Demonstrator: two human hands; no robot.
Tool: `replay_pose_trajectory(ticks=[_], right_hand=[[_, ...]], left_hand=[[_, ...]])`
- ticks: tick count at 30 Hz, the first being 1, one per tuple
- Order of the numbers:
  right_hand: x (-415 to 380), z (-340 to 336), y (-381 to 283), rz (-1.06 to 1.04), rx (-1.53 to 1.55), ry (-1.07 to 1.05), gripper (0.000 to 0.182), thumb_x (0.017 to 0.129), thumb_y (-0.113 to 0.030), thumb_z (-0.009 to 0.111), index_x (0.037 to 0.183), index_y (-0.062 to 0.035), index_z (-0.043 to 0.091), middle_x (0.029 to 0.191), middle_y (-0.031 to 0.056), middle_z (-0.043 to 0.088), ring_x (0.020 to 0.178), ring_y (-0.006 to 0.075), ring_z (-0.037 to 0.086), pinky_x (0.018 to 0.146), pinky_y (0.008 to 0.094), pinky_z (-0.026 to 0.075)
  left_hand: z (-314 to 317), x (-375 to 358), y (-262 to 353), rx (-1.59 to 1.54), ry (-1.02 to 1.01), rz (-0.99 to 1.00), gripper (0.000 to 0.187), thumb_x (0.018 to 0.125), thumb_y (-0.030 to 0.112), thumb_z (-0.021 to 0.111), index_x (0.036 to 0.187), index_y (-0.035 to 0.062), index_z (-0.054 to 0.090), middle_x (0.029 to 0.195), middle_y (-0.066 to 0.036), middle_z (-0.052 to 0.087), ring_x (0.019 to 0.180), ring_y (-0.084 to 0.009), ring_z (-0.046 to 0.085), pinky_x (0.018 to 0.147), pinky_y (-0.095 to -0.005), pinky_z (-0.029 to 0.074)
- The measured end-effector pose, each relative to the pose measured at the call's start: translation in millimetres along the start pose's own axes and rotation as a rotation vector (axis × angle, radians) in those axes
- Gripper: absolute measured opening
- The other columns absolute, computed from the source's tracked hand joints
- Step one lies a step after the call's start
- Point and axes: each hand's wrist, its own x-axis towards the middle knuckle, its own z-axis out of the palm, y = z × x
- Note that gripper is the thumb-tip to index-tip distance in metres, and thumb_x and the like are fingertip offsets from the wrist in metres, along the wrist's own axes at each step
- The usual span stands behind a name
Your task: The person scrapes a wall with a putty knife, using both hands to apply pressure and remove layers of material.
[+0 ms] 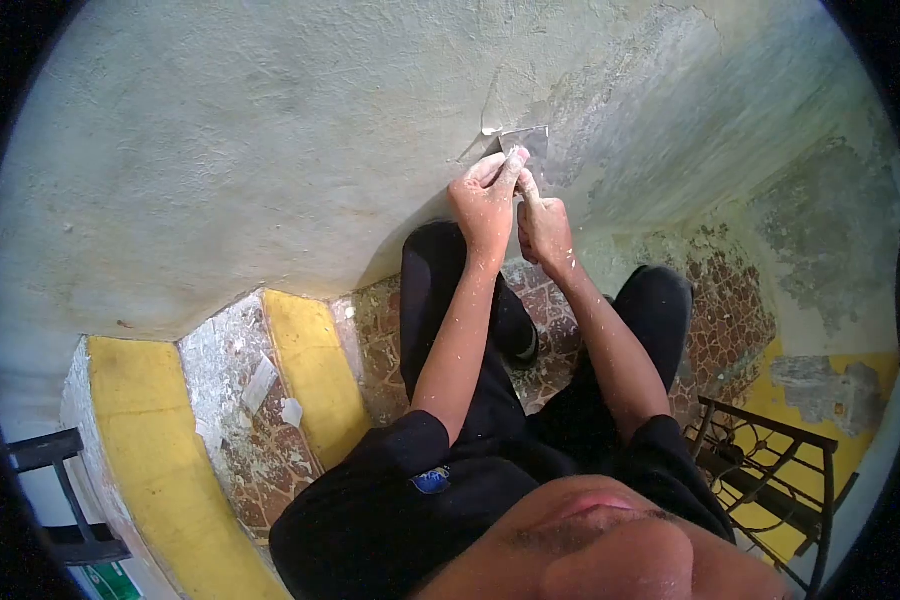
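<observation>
A flat metal scraper (532,143) lies with its blade against the pale, rough wall (270,130). My left hand (486,200) is closed on it, with the thumb on the blade's lower part. Close beside it, my right hand (544,225) is closed around the scraper's lower end, most of which the fingers hide. White dust covers the fingers of both hands and spots the forearms. Just left of the blade, a small pale flake of paint (490,130) stands off the wall.
Yellow-edged steps (145,420) with white paint scraps descend at the left. Brown patterned tiles (720,310) lie under my bent legs. A dark metal railing (770,430) stands at the lower right, another (45,452) at the left. The right wall (825,230) is peeling.
</observation>
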Motion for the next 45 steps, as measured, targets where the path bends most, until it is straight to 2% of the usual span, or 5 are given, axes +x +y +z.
replay_pose_trajectory(ticks=[11, 30, 36, 38, 45], right_hand=[[15.1, -34.8, 52.7, 0.095, -0.239, 0.021, 0.079, 0.095, -0.064, 0.061, 0.052, 0.0023, 0.051, 0.049, 0.0047, 0.044, 0.049, 0.0153, 0.044, 0.049, 0.0384, 0.036], [9.3, -31.3, 45.3, 0.094, -0.29, 0.092, 0.081, 0.09, -0.068, 0.065, 0.053, 0.0037, 0.052, 0.05, 0.0067, 0.049, 0.051, 0.0177, 0.048, 0.052, 0.0397, 0.04], [21.9, -16.2, 60.4, 0.047, -0.14, 0.132, 0.073, 0.095, -0.06, 0.066, 0.048, -0.0064, 0.048, 0.048, -0.001, 0.043, 0.042, 0.0113, 0.039, 0.042, 0.0339, 0.029], [22.9, -20.9, 55.5, 0.124, -0.253, 0.124, 0.08, 0.089, -0.07, 0.064, 0.061, 0.0049, 0.058, 0.054, 0.0088, 0.053, 0.055, 0.0197, 0.054, 0.055, 0.0399, 0.043], [7.2, -28.1, 36.6, 0.048, -0.333, 0.125, 0.08, 0.09, -0.071, 0.061, 0.07, 0.0065, 0.065, 0.06, 0.0122, 0.06, 0.058, 0.0198, 0.057, 0.059, 0.0422, 0.046]], left_hand=[[-0.6, -17.9, -69.3, 0.119, 0.044, -0.095, 0.019, 0.095, 0.012, 0.074, 0.095, -0.0074, 0.072, 0.082, -0.005, 0.072, 0.069, -0.0105, 0.066, 0.062, -0.025, 0.056], [7.2, -15.7, -60.9, -0.002, 0.071, -0.112, 0.021, 0.094, 0.011, 0.075, 0.092, -0.0096, 0.073, 0.082, -0.004, 0.071, 0.066, -0.0101, 0.063, 0.059, -0.0249, 0.053], [8.0, -12.7, -53.7, 0.002, 0.065, -0.043, 0.02, 0.094, 0.011, 0.075, 0.093, -0.009, 0.074, 0.081, -0.004, 0.071, 0.067, -0.0098, 0.063, 0.059, -0.0244, 0.05], [7.7, -12.1, -54.6, 0.02, 0.081, -0.059, 0.02, 0.093, 0.011, 0.076, 0.093, -0.0088, 0.073, 0.081, -0.004, 0.071, 0.067, -0.0096, 0.063, 0.059, -0.0245, 0.05], [9.0, -11.7, -58.1, 0.009, 0.074, -0.095, 0.02, 0.093, 0.011, 0.076, 0.092, -0.0088, 0.073, 0.081, -0.004, 0.071, 0.067, -0.0085, 0.062, 0.059, -0.0235, 0.049]])
